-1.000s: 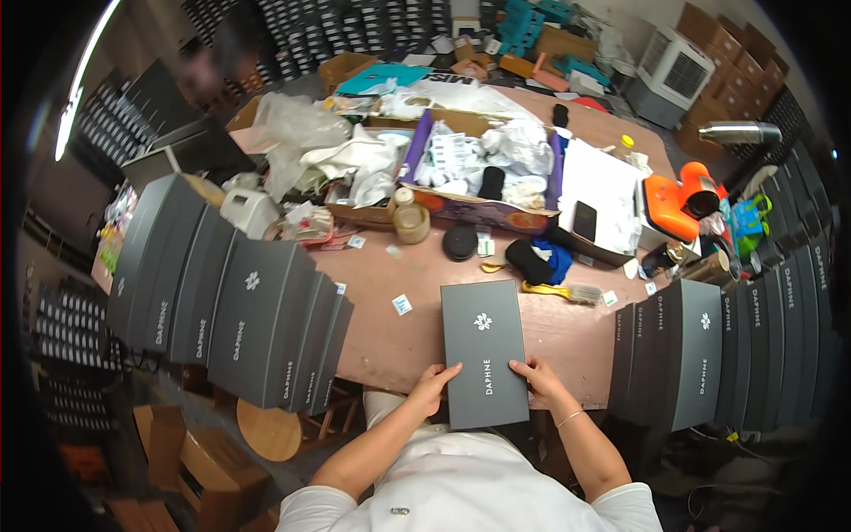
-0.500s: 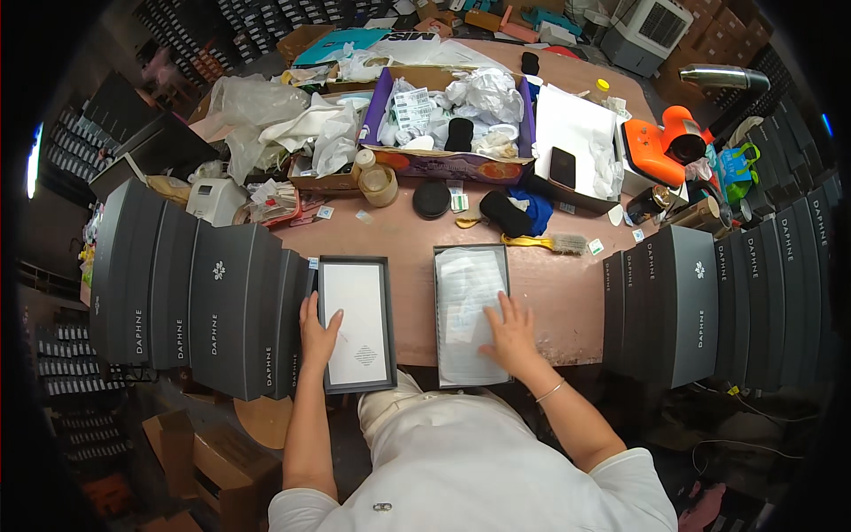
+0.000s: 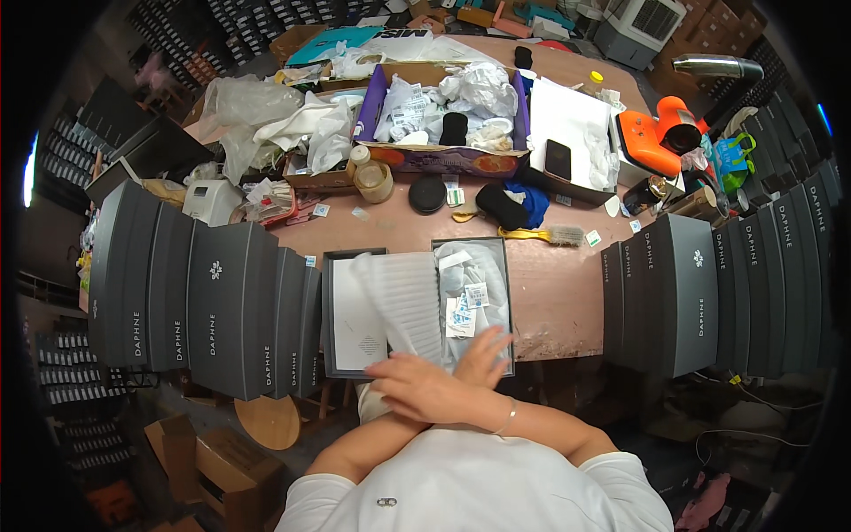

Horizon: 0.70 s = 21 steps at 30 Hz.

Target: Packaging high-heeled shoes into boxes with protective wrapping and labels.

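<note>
On the brown table (image 3: 558, 319) sits an open dark grey cardboard box (image 3: 509, 306). Left of it lies a white-lined grey lid (image 3: 356, 310), maybe to hold up the ribbed white sheet (image 3: 408, 297). The left hand (image 3: 482, 358), fingers apart, is over the box's near end; the right hand (image 3: 421, 387) crosses, grip hard to tell.

1. Bright, fairly even light covers the tabletop (image 3: 558, 332) mid-frame.
2. A white light strip (image 3: 31, 168) glares at the left edge; a thin bluish streak (image 3: 824, 119) shines at upper right.
3. The silver metal tube (image 3: 718, 66), upper right, carries pale highlights.
4. Slight blur softens the fingers of the right hand (image 3: 421, 387).
5. Shelving (image 3: 66, 332) at left sits dim and lacks fine detail.
6. Fisheye distortion tilts and bends edges outward; black vignetting swallows the corners.
</note>
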Available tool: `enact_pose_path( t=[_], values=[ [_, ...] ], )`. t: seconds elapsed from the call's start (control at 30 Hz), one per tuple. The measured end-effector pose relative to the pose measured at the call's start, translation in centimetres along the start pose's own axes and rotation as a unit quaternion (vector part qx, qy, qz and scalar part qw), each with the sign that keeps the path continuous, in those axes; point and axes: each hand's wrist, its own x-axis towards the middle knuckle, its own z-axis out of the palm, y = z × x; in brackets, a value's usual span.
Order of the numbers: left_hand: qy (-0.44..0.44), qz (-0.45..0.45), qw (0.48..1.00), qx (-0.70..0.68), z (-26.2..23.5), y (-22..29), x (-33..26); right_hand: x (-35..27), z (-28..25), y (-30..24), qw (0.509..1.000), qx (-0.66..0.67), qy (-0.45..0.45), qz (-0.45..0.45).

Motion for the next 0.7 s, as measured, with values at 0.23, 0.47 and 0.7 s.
enact_pose_path(
  t=[0.23, 0.47, 0.7],
  values=[
    [0.288, -0.360, 0.857, -0.232, -5.0, -9.5, -5.6, -7.7, -2.9, 9.0, 0.913, -0.281, 0.018, 0.296],
    [0.211, -0.316, 0.834, -0.400, -6.3, -4.5, -0.8, -9.7, -1.2, 13.8, 0.936, -0.122, 0.115, 0.308],
    [0.072, -0.319, 0.483, -0.813, -6.0, -4.6, 0.1, -6.4, -1.7, 6.0, 0.977, -0.132, 0.064, 0.156]
  ],
)
